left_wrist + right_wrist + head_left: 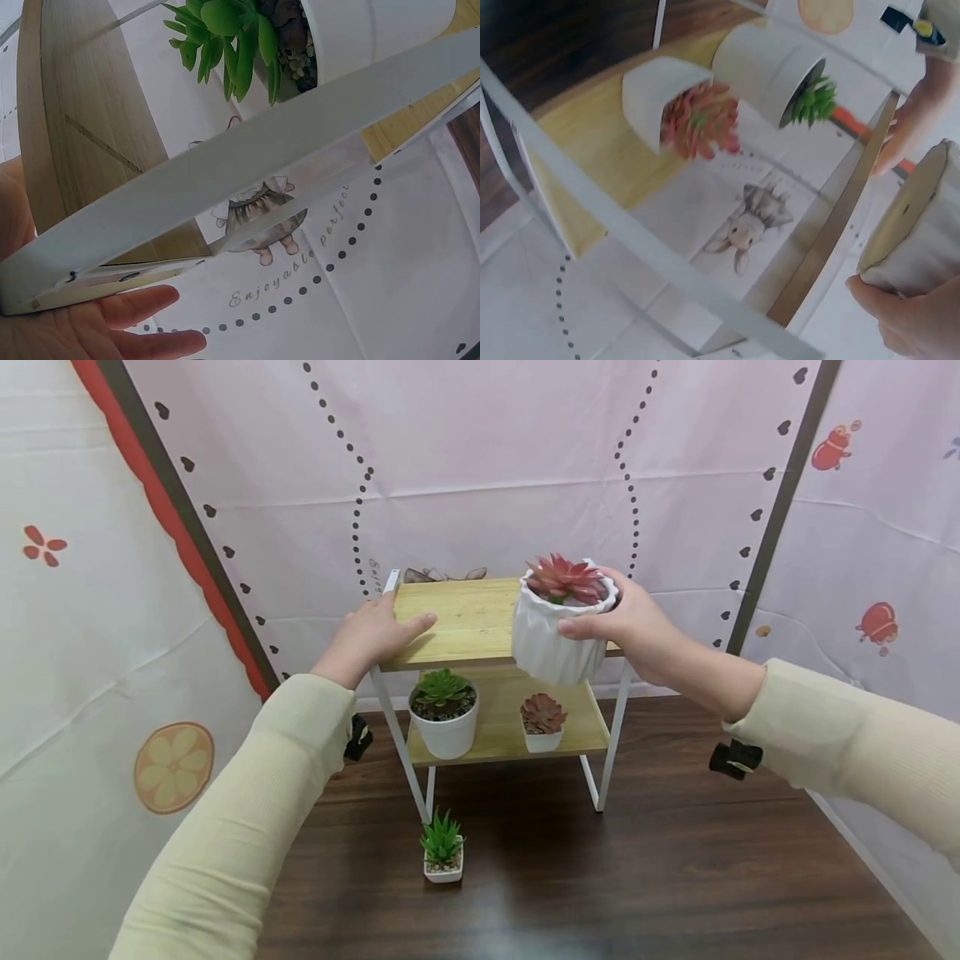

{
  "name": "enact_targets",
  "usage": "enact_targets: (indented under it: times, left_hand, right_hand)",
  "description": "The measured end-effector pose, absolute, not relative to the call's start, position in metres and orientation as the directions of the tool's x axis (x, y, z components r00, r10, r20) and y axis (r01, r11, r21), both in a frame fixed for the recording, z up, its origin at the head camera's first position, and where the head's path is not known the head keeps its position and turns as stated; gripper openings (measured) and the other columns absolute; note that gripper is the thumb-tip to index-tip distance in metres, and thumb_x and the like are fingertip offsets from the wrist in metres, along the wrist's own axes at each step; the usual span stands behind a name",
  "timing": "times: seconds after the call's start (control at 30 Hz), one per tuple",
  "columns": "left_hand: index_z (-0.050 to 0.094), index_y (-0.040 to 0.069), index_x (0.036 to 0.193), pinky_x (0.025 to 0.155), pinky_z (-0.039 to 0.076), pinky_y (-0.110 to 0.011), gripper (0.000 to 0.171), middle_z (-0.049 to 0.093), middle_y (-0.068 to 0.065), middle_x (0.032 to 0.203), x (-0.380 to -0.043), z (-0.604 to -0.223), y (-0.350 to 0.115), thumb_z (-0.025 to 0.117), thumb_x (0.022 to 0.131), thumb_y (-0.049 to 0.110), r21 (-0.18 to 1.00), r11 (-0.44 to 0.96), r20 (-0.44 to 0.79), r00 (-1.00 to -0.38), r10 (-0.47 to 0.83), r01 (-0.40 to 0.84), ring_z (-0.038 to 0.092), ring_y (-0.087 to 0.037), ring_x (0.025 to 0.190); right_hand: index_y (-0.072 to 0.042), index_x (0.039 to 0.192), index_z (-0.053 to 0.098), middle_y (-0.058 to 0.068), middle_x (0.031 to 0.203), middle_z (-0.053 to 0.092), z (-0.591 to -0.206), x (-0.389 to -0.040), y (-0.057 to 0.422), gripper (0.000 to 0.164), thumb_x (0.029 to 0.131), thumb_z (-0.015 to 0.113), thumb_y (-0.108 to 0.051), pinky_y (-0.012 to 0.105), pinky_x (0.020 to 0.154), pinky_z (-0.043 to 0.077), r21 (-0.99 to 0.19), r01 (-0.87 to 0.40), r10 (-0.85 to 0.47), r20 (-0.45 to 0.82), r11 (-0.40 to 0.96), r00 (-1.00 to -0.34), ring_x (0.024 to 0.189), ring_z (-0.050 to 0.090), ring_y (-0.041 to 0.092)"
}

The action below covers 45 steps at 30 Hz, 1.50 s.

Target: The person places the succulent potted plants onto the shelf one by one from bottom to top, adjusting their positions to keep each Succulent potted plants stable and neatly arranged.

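Note:
My right hand (641, 622) grips a white fluted pot (555, 643) with a red succulent (567, 579) in it, thumb on the near side. In the head view the pot appears in front of the right part of the wooden top board (450, 614); its tan underside (904, 206) shows in the right wrist view. My left hand (372, 631) rests at the top board's left edge, thumb out over the wood. Its straight fingers (142, 306) show beside the white frame (180, 184) in the left wrist view.
On the lower shelf (495, 727) stand a large white pot (448, 733) with a green succulent and a small pot (543, 742) with a reddish one. A spiky green plant in a square pot (443, 870) sits on the dark wood floor (525, 877). Printed cloth (487, 443) hangs behind.

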<state>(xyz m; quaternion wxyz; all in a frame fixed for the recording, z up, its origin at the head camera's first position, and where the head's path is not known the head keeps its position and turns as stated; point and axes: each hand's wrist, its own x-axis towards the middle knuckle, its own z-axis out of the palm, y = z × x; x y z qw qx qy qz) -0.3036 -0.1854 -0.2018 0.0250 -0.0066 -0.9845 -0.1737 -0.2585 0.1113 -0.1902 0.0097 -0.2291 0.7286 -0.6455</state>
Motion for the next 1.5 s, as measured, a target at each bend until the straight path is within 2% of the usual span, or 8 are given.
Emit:
enact_targets:
  times: [0.23,0.53,0.7,1.13,1.5]
  left_hand:
    - [0.007,-0.001,0.146,0.111,0.009,-0.055,0.088,0.016,-0.027,0.148,-0.304,-0.203,-0.184,0.036,0.089,0.06,0.341,0.94,0.048,-0.999,0.006,0.022,0.013,-0.044,0.135]
    - [0.008,-0.001,0.146,0.109,0.016,-0.056,0.089,0.02,-0.027,0.147,-0.303,-0.201,-0.184,0.039,0.088,0.061,0.347,0.938,0.053,-0.999,0.006,0.024,0.018,-0.045,0.133]
    - [0.008,0.0,0.146,0.106,0.019,-0.059,0.09,0.02,-0.029,0.146,-0.301,-0.2,-0.183,0.039,0.088,0.062,0.354,0.935,0.045,-0.999,0.006,0.021,0.019,-0.048,0.132]
    - [0.009,0.0,0.146,0.108,0.017,-0.058,0.089,0.02,-0.028,0.146,-0.302,-0.199,-0.182,0.04,0.088,0.06,0.352,0.936,0.047,-0.999,0.009,0.025,0.019,-0.047,0.133]
    - [0.01,0.001,0.146,0.104,0.025,-0.059,0.09,0.024,-0.029,0.144,-0.302,-0.199,-0.182,0.041,0.087,0.061,0.351,0.936,0.045,-0.999,-0.008,0.009,0.024,-0.049,0.13]
  right_hand:
    - [-0.001,0.13,0.04,0.008,0.118,0.054,-0.19,-0.279,0.106,0.064,0.073,0.069,-0.003,0.028,0.09,0.044,-0.943,-0.313,-0.267,0.275,0.114,-0.924,0.101,0.053,0.013]
    - [0.001,0.13,0.04,0.014,0.124,0.052,-0.194,-0.303,0.101,0.065,0.072,0.07,-0.001,0.032,0.098,0.041,-0.934,-0.318,-0.211,0.282,0.164,-0.936,0.107,0.052,0.019]
    - [0.0,0.129,0.04,0.015,0.125,0.052,-0.195,-0.307,0.1,0.066,0.072,0.072,-0.003,0.033,0.098,0.042,-0.928,-0.328,-0.213,0.29,0.174,-0.933,0.109,0.052,0.02]
    - [0.001,0.129,0.037,0.016,0.127,0.049,-0.199,-0.314,0.095,0.068,0.071,0.073,-0.004,0.033,0.099,0.041,-0.93,-0.328,-0.207,0.292,0.167,-0.934,0.113,0.05,0.023]
    - [0.0,0.129,0.038,0.014,0.127,0.049,-0.2,-0.318,0.095,0.066,0.073,0.073,-0.008,0.034,0.099,0.04,-0.934,-0.313,-0.213,0.275,0.173,-0.938,0.112,0.049,0.022]
